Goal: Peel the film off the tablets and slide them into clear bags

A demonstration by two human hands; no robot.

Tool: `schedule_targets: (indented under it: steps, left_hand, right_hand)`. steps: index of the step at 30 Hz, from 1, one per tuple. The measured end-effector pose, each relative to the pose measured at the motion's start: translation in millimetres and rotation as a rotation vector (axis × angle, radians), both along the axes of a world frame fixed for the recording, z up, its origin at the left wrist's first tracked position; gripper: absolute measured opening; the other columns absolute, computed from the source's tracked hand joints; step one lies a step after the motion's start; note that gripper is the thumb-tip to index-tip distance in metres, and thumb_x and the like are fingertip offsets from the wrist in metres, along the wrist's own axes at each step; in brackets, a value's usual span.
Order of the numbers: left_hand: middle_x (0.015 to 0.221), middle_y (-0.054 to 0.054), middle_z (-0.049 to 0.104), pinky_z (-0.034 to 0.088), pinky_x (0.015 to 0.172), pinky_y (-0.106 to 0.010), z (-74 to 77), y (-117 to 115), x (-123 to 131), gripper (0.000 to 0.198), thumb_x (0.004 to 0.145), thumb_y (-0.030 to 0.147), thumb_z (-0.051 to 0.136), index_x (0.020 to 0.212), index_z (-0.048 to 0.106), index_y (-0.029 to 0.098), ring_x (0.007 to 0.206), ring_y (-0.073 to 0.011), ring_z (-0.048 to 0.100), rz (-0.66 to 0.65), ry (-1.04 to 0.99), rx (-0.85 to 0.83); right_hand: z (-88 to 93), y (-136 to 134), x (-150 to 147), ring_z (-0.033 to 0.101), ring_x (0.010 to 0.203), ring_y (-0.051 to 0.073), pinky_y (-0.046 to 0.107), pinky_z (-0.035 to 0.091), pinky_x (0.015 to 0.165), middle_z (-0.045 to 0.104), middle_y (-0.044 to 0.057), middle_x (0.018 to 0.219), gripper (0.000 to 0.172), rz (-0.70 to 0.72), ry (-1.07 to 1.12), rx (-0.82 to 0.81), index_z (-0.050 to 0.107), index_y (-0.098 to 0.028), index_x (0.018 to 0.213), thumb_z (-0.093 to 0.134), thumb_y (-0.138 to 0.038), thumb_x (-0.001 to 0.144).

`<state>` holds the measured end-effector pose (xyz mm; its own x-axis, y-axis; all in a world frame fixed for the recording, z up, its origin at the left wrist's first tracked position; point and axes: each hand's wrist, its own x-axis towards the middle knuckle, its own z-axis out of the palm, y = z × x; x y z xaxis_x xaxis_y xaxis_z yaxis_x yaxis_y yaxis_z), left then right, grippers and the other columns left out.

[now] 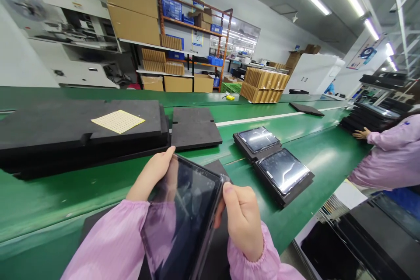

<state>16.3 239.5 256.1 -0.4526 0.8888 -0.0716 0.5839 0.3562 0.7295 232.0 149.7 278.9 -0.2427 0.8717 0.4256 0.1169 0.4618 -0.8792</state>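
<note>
I hold a dark tablet (187,214) tilted up in front of me, its glossy screen mirroring my pink sleeves. My left hand (152,175) grips its left edge, fingers curled round the top corner. My right hand (243,218) is closed on the right edge, thumb pressed near the upper right corner. Under the tablet lies a black foam tray (219,245) on the green conveyor belt (65,201).
Two more tablets in black foam trays (259,140) (284,175) lie on the belt to the right. Stacked black foam trays (82,135) carry a yellow sheet (118,120); another foam tray (193,127) is beside them. A co-worker's hand (361,133) in a pink sleeve rests on trays at far right. Cardboard stacks (264,84) stand behind.
</note>
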Motion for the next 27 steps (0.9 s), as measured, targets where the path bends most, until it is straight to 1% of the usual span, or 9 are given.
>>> schedule_targets:
  steps: [3, 4, 10, 15, 19, 23, 27]
  left_hand:
    - [0.081, -0.015, 0.078, 0.053, 0.087, -0.035, -6.6, 3, 6, 0.046, 0.081, 0.045, 0.036, 0.045, 0.056, 0.024, 0.091, -0.0332, 0.072, -0.093, -0.112, -0.089]
    - [0.08, -0.015, 0.077, 0.053, 0.088, -0.035, -8.1, 3, 8, 0.047, 0.081, 0.046, 0.036, 0.044, 0.056, 0.024, 0.09, -0.033, 0.072, -0.104, -0.128, -0.096]
    - [0.08, -0.014, 0.077, 0.052, 0.09, -0.038, -15.8, 6, 8, 0.048, 0.082, 0.046, 0.037, 0.045, 0.057, 0.023, 0.091, -0.0338, 0.071, -0.111, -0.174, -0.107]
    - [0.072, -0.012, 0.076, 0.052, 0.09, -0.038, -23.8, 7, 10, 0.049, 0.083, 0.046, 0.038, 0.044, 0.057, 0.023, 0.089, -0.0332, 0.071, -0.141, -0.227, -0.12]
    - [0.068, -0.011, 0.075, 0.052, 0.087, -0.037, -31.3, 10, 12, 0.049, 0.083, 0.045, 0.039, 0.044, 0.059, 0.023, 0.085, -0.0324, 0.071, -0.159, -0.273, -0.141]
    - [0.071, -0.011, 0.076, 0.052, 0.086, -0.037, -35.9, 12, 11, 0.049, 0.082, 0.046, 0.04, 0.045, 0.061, 0.022, 0.084, -0.0315, 0.071, -0.151, -0.288, -0.139]
    - [0.066, -0.011, 0.074, 0.051, 0.086, -0.037, -35.6, 12, 11, 0.048, 0.081, 0.047, 0.041, 0.043, 0.059, 0.022, 0.081, -0.0315, 0.07, -0.14, -0.293, -0.116]
  right_hand:
    - [0.9, -1, 1, 0.052, 0.034, 0.011, 0.022, 0.041, 0.043, 0.055, 0.002, 0.036, 0.072, -0.015, -0.039, 0.043, 0.048, -0.02, 0.042, 0.03, -0.053, 0.103]
    - [1.3, -1, 1, 0.053, 0.035, 0.011, 0.022, 0.041, 0.043, 0.055, 0.002, 0.036, 0.072, -0.019, -0.047, 0.054, 0.048, -0.02, 0.042, 0.03, -0.053, 0.104]
    - [1.2, 2, 1, 0.054, 0.035, 0.01, 0.019, 0.041, 0.043, 0.056, 0.002, 0.036, 0.072, -0.052, -0.069, 0.095, 0.05, -0.019, 0.043, 0.029, -0.049, 0.105]
    - [-0.7, 4, -1, 0.055, 0.037, 0.008, 0.017, 0.042, 0.046, 0.058, 0.001, 0.038, 0.065, -0.059, -0.101, 0.104, 0.049, -0.019, 0.043, 0.034, -0.035, 0.104]
    - [-1.7, 5, -2, 0.056, 0.037, 0.008, 0.015, 0.042, 0.047, 0.059, 0.0, 0.039, 0.059, -0.056, -0.126, 0.107, 0.049, -0.019, 0.045, 0.038, -0.026, 0.102]
    - [-1.9, 4, -2, 0.056, 0.038, 0.007, 0.015, 0.042, 0.047, 0.059, -0.001, 0.04, 0.057, -0.054, -0.131, 0.118, 0.049, -0.019, 0.046, 0.038, -0.024, 0.102]
    - [-0.8, 3, -2, 0.056, 0.038, 0.008, 0.015, 0.042, 0.046, 0.059, -0.001, 0.04, 0.057, -0.048, -0.136, 0.146, 0.05, -0.019, 0.046, 0.036, -0.023, 0.102]
